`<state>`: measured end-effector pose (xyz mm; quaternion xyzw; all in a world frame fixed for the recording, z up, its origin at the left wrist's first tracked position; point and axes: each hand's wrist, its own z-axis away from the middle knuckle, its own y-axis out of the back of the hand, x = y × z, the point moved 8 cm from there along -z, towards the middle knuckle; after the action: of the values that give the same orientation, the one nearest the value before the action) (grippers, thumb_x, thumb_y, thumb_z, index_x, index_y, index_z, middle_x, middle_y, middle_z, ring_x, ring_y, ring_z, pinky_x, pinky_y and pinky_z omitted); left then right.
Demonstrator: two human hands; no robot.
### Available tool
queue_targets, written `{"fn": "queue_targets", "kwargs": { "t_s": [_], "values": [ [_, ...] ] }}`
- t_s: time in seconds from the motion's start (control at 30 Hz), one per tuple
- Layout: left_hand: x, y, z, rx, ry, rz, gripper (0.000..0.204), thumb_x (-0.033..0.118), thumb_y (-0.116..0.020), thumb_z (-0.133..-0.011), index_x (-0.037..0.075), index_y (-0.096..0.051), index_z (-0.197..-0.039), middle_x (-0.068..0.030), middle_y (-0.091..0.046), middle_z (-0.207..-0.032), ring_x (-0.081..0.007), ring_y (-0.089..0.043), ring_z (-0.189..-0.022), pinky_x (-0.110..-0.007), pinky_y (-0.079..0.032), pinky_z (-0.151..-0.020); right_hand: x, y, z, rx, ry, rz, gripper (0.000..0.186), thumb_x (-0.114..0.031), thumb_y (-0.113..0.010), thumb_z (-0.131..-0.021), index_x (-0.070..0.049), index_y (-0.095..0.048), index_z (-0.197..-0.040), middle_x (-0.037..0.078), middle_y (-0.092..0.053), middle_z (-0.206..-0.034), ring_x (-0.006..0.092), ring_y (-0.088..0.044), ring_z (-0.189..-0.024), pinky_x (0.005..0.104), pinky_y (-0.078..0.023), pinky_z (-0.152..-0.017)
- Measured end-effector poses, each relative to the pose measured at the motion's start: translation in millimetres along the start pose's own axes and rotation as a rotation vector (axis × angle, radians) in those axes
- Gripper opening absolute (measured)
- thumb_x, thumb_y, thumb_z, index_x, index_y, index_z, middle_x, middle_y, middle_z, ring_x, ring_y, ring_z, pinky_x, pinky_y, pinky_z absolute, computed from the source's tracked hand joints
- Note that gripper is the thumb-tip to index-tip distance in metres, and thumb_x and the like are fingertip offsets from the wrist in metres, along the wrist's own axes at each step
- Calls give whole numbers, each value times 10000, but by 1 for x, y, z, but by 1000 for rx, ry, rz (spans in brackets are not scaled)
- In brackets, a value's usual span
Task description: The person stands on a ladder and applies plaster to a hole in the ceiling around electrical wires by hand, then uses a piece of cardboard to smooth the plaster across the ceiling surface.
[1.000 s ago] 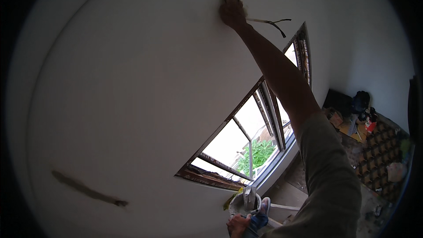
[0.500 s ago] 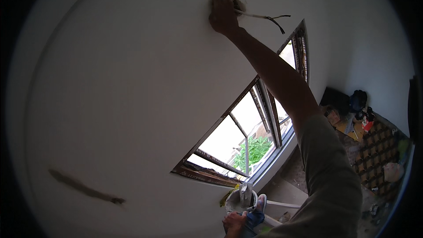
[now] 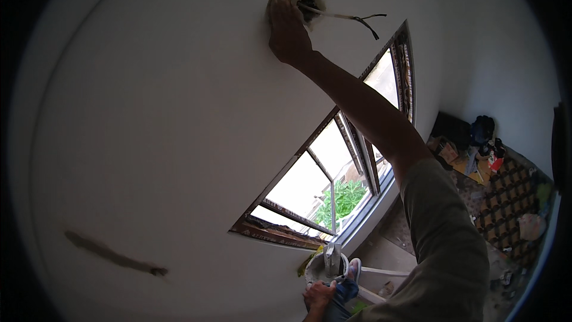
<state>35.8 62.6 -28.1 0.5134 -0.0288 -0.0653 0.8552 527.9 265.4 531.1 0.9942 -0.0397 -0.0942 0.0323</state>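
Note:
High on the white wall [image 3: 179,113], my right hand [image 3: 289,33] presses a thin, flat greyish piece [image 3: 271,3] against the surface. Its fingers cover most of the piece, so its exact kind is hidden. Just right of the fingers is a rough hole [image 3: 308,7] in the wall with patchy edges. A pale cable [image 3: 333,14] sticks out of it and splits into dark wire ends. Low in the view, my left hand [image 3: 319,293] grips the near rim of a bucket [image 3: 314,268]. A grey, flat-bladed tool [image 3: 332,257] stands in the bucket.
A window [image 3: 322,173] with open panes and a dark frame lies below my right arm. A dark patched streak [image 3: 113,253] marks the wall at lower left. Pale bars [image 3: 384,272] and a sandalled foot [image 3: 356,268] show below. Bags and clutter [image 3: 482,131] lie by the far corner.
My right hand has slid left and slightly down along the wall with the flat piece, uncovering more of the hole. My left hand stays on the bucket.

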Motion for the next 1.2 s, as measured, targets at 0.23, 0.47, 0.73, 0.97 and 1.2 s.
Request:
{"fn": "queue_targets", "kwargs": {
  "t_s": [0.23, 0.47, 0.73, 0.97, 1.2],
  "values": [
    [10, -4, 2, -42, 9, -3, 642, 645, -620, -754, 113, -730, -1098, -140, -688, -1174, -354, -600, -1162, -467, -429, -1002, 15, -1, -9, -40, -71, 26, 657, -69, -483, -861, 159, -254, -1433, 330, -250, -1498, 456, -152, -1462, 513, -134, -1212],
    [6, -6, 2, 17, -25, -15, 631, 637, -632, -752, 116, -732, -1093, -145, -689, -1171, -356, -597, -1155, -463, -428, -996, 27, 24, -26, 104, -119, 39, 632, -5, -457, -858, 162, -233, -1425, 363, -303, -1447, 466, -292, -1402, 539, -223, -1176],
    [-2, -2, 7, -11, 38, 8, 609, 625, -639, -759, 114, -740, -1074, -146, -695, -1154, -354, -600, -1153, -457, -439, -992, -6, 18, -5, 98, -49, -16, 630, -54, -454, -878, 198, -229, -1410, 359, -288, -1462, 483, -247, -1416, 538, -197, -1188],
    [0, 3, 11, -5, 4, 13, 611, 616, -617, -766, 94, -736, -1062, -142, -690, -1159, -348, -608, -1122, -452, -437, -991, -3, 1, 6, -168, -18, 94, 646, -53, -460, -875, 161, -216, -1433, 350, -237, -1485, 471, -207, -1429, 516, -196, -1189],
    [12, -1, -2, 51, -43, -39, 609, 616, -611, -770, 98, -735, -1064, -136, -700, -1136, -341, -620, -1114, -478, -436, -977, 58, 5, -34, 80, -140, 21, 578, -73, -484, -863, 147, -322, -1372, 333, -346, -1408, 451, -303, -1381, 508, -266, -1155]
  ]
}}
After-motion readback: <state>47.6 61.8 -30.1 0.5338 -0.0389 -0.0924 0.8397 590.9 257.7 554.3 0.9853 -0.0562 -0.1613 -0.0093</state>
